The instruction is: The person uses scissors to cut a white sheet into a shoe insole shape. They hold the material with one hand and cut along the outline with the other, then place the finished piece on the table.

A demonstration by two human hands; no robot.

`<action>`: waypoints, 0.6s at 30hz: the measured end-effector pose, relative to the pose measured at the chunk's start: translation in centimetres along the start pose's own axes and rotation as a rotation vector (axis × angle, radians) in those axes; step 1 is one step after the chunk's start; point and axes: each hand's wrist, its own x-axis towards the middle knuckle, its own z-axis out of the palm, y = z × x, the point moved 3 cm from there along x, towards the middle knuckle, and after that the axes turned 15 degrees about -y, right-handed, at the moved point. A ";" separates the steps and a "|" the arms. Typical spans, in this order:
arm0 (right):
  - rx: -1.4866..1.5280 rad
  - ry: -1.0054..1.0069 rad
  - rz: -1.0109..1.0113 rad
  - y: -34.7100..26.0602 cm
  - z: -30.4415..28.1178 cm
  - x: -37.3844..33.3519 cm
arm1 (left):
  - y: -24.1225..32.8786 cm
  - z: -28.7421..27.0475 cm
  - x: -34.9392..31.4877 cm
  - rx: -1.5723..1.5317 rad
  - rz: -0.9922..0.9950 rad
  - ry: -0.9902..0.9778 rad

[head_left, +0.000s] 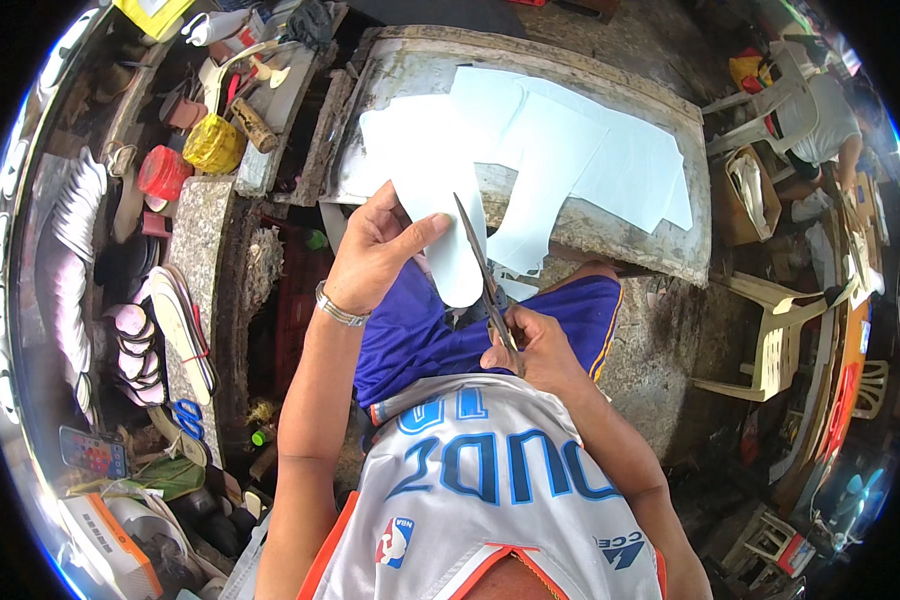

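Note:
My left hand (pixel 388 248) grips a white sheet (pixel 435 195) at its left edge, thumb on top and fingers beneath. The sheet's near end is a rounded, sole-like tongue over my lap. In my right hand (pixel 536 345) is a pair of scissors (pixel 482 262), pointing away from me. Their long dark blades run along the right edge of the tongue, and the tips lie against the sheet. More white sheets (pixel 620 165) overlap on the table beyond, one with a curved strip (pixel 532 215) reaching toward me. My right fingers partly hide the scissor handles.
The worn, pale table (pixel 685 255) stands ahead of me. At left, a bench holds a yellow tub (pixel 213 145), a red tub (pixel 165 172), sandals (pixel 182 330), blue-handled scissors (pixel 188 418) and a phone (pixel 92 452). Plastic chairs (pixel 770 335) and a seated person (pixel 825 120) are at right.

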 end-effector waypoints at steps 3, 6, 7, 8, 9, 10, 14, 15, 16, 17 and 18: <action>-0.022 0.002 0.015 -0.2 0.1 -0.1 | 0.0 0.1 0.0 -0.009 -0.005 -0.005; -0.102 0.024 0.035 -0.2 0.0 0.0 | -0.1 0.1 0.0 -0.008 -0.007 0.000; -0.096 0.024 0.037 -0.2 0.0 0.0 | -0.1 0.1 0.0 -0.006 -0.006 0.004; -0.091 0.025 0.039 -0.1 0.0 0.0 | -0.1 0.1 0.0 -0.010 -0.013 -0.001; -0.070 0.024 0.063 -0.1 0.0 0.1 | -0.1 0.1 0.0 -0.014 -0.019 -0.006; -0.083 0.029 0.048 -0.1 0.1 0.0 | -0.1 0.1 -0.1 -0.018 -0.026 -0.010; 0.008 0.046 0.054 0.0 0.7 -0.1 | -0.3 0.2 -0.2 -0.026 -0.011 0.006; 0.082 0.035 0.043 0.1 0.9 -0.2 | -0.4 0.3 -0.1 -0.037 -0.007 0.015; 0.023 0.049 0.053 0.1 0.9 -0.3 | -0.4 0.4 -0.1 -0.049 -0.007 0.027; -0.005 0.048 0.057 0.2 0.9 -0.3 | -0.5 0.4 -0.2 -0.045 0.000 0.029; -0.015 0.039 0.058 0.3 0.9 -0.3 | -0.5 0.4 -0.1 -0.042 0.003 0.034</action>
